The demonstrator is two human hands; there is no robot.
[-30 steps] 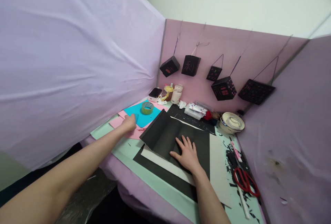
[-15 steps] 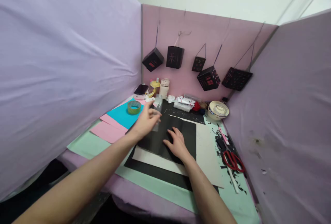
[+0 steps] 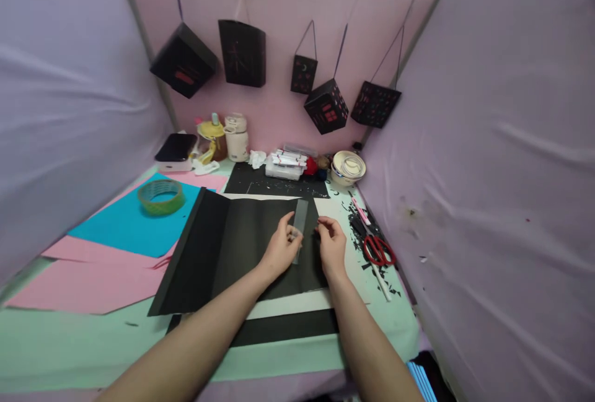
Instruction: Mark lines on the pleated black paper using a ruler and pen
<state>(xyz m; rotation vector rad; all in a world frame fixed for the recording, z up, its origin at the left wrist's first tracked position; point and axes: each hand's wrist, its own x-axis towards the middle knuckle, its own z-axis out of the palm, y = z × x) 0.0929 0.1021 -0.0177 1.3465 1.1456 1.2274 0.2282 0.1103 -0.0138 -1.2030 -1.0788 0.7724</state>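
My left hand (image 3: 281, 248) pinches a short strip of clear tape (image 3: 300, 223) that stands up over a folded black paper sheet (image 3: 232, 241). Just to its right, my right hand (image 3: 332, 246) hovers at the black sheet's right edge with fingers curled near the strip; whether it touches the tape I cannot tell. The black sheet lies on a white sheet (image 3: 297, 304) and another black sheet (image 3: 283, 327). A roll of green tape (image 3: 161, 196) rests on blue paper (image 3: 130, 222) at the left.
Pink paper (image 3: 88, 284) lies at the front left on a mint green mat (image 3: 69, 352). Red scissors (image 3: 379, 249), a pink pen and black scraps sit at the right. Jars, a white box, a bowl (image 3: 348, 166) line the back. Black paper lanterns (image 3: 242, 52) hang on the pink wall.
My left hand left the pink paper at the left, came over the black sheet with a tape strip, and now holds it beside my right hand. The view moved closer and downward.
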